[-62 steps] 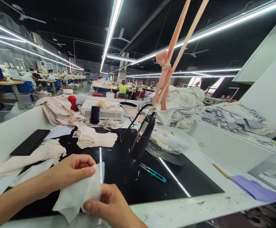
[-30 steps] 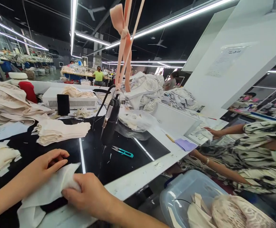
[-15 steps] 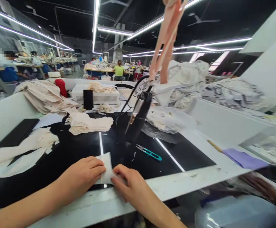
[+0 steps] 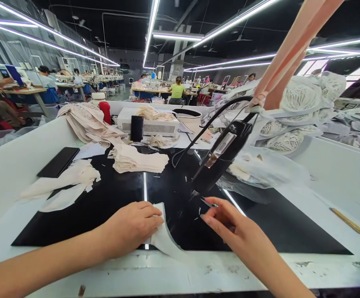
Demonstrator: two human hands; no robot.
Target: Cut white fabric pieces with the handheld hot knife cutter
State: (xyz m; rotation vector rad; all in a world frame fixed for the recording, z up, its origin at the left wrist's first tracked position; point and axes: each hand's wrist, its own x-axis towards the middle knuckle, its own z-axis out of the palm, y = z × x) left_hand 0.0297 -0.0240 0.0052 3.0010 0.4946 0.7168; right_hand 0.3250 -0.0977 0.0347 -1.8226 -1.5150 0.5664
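Observation:
My left hand (image 4: 136, 225), fingers together, pins a small white fabric piece (image 4: 163, 238) with a grey edge at the front of the black mat (image 4: 186, 231). The piece's lower right end curls over the white table edge. To its right, my right hand (image 4: 229, 223) hovers over thread snips (image 4: 209, 202), thumb and forefinger apart. Only the snips' blade end shows; my hand hides the handle. Just above hangs a black corded handheld tool (image 4: 222, 155) with a metal plate, tilted, its tip close to the mat.
Pink fabric strips (image 4: 291, 54) suspend the tool. Stacked cream fabric pieces (image 4: 139, 159) lie behind my left hand, loose ones (image 4: 66, 184) at left. A plastic bag (image 4: 270, 167) and white lace cups (image 4: 301, 95) are right. A phone (image 4: 137, 128) leans on a white box (image 4: 164, 126).
My right hand has let go of the fabric piece and moved right, over the snips. My left hand stays on the piece. The view has shifted left.

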